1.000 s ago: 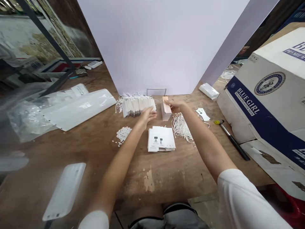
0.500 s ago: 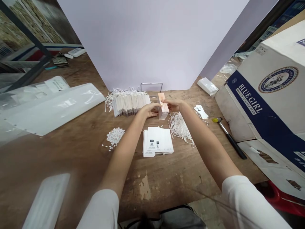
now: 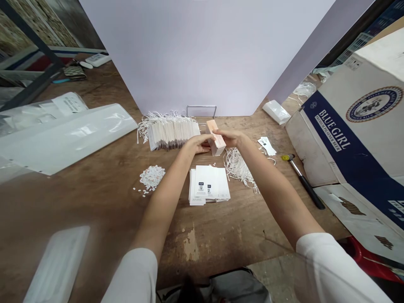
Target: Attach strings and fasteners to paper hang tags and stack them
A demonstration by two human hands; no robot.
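A peach-topped, white-sided block that looks like a stack of cards point(image 3: 216, 145) is held between my two hands, its long side turned at a slant. My left hand point(image 3: 201, 144) is closed on its left side, and my right hand point(image 3: 229, 137) grips its right upper edge. Just left of it stands a long row of white tags with strings point(image 3: 173, 132). Nearer to me lies a pile of white printed cards point(image 3: 211, 183). Loose white strings point(image 3: 238, 164) lie below my right wrist, and small whitish bits point(image 3: 152, 176) are heaped left of my left forearm.
A pale upright board point(image 3: 205, 54) closes off the back, a wire stand point(image 3: 202, 107) at its foot. On the right are a hammer point(image 3: 303, 181), a beer carton point(image 3: 356, 126), a white packet point(image 3: 276, 112) and a few cards point(image 3: 267, 145). Plastic sheeting point(image 3: 69, 134) covers the left.
The stack of cards has been turned from nearly straight to a slant, its far end swinging left, still held by both hands. The view has shifted slightly.
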